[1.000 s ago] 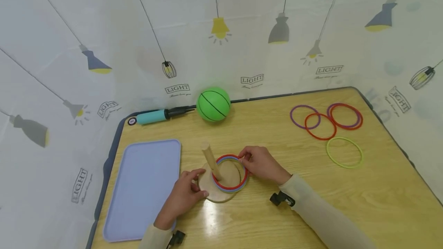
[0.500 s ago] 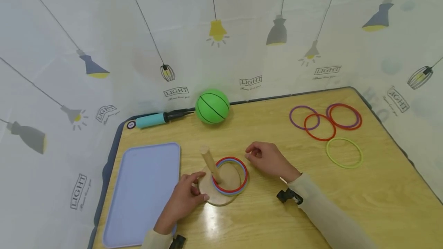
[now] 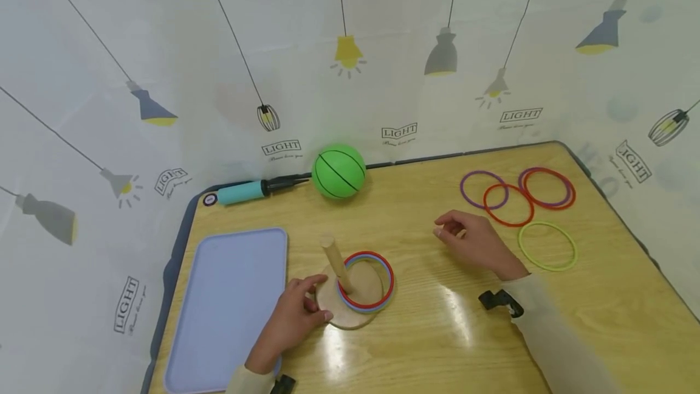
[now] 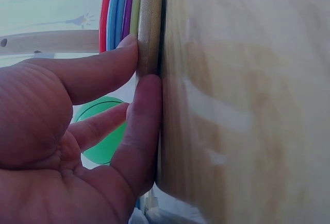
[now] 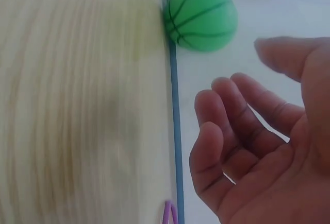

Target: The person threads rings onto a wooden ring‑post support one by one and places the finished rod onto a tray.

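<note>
Near the lower middle of the head view, the left hand (image 3: 290, 324) rested on the tabletop (image 3: 437, 333), its thumb and fingers curled against the rim of the round wooden base (image 3: 350, 315) of a ring-toss stand. The left wrist view showed that grip pressing the base edge, with the stacked rings (image 4: 119, 13) just beyond the fingertips. An upright wooden peg (image 3: 335, 262), leaning slightly toward the upper left, rose from the base, and red and blue rings (image 3: 365, 281) lay around it.

The right hand (image 3: 476, 242) hovered to the right of centre, empty, its grip loosely half-curled and closed on nothing; the right wrist view confirmed relaxed fingers (image 5: 232, 116) holding nothing. Loose rings lay up and to the right of that hand: a yellow-green ring (image 3: 547, 246) nearest, just beside it, then a red ring (image 3: 508, 205), a purple ring (image 3: 483, 189) and a red-and-purple pair (image 3: 547, 188) farther off. The right hand was far nearer them than the left.

A green ball (image 3: 338, 171), a teal pump (image 3: 246, 191) and a pale blue tray (image 3: 229, 309) sat at the left.
</note>
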Motion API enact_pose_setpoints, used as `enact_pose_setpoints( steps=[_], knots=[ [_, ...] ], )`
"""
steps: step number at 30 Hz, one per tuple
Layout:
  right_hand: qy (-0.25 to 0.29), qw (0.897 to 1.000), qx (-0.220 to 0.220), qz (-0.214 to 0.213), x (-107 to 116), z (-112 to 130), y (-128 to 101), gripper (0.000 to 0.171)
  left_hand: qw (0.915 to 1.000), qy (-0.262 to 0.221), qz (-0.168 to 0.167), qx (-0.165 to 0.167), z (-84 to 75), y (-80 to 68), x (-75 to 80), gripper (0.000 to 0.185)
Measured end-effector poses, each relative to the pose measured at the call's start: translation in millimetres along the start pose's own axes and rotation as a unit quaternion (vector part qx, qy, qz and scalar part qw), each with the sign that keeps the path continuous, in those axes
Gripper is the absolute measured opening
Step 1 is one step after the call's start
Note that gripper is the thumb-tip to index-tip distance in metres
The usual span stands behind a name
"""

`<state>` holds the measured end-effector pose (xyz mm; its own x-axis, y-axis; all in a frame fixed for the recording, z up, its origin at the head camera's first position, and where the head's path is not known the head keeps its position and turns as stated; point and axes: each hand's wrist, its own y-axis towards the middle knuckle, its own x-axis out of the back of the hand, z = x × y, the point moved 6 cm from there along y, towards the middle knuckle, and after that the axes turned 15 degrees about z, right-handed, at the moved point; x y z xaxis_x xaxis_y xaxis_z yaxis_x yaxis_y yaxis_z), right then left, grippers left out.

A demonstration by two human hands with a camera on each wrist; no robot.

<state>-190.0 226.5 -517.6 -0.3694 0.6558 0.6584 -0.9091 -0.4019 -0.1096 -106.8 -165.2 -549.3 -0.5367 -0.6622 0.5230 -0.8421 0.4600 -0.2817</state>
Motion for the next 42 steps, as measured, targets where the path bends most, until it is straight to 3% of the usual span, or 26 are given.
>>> enact_pose_setpoints(
  steps=[7, 14, 19, 30, 42],
  knots=[
    [-0.021, 0.999, -0.027, -0.034, 36.0, -28.9, -26.9, 0.035, 1.0, 0.004, 0.004, 0.004, -2.1, -0.3, -0.5, 0.07],
    [-0.062, 0.994, -0.028, -0.084, 73.4, -59.2, -51.8, 0.025, 1.0, -0.003, 0.004, 0.005, -1.7, -1.1, 0.3, 0.07],
    [-0.073, 0.991, -0.051, -0.101, 90.1, -84.4, -61.3, 0.03, 1.0, -0.001, 0.003, 0.001, 0.1, -0.8, 0.7, 0.07],
    [-0.095, 0.983, -0.119, -0.1, 106.8, -119.4, -69.9, 0.04, 1.0, 0.006, 0.002, -0.001, 2.0, 0.0, 0.0, 0.069],
    [-0.099, 0.981, -0.168, -0.018, 111.3, -136.1, -71.1, 0.043, 0.9999, 0.002, 0.011, 0.004, 2.5, 1.0, 0.2, 0.069]
  ],
)
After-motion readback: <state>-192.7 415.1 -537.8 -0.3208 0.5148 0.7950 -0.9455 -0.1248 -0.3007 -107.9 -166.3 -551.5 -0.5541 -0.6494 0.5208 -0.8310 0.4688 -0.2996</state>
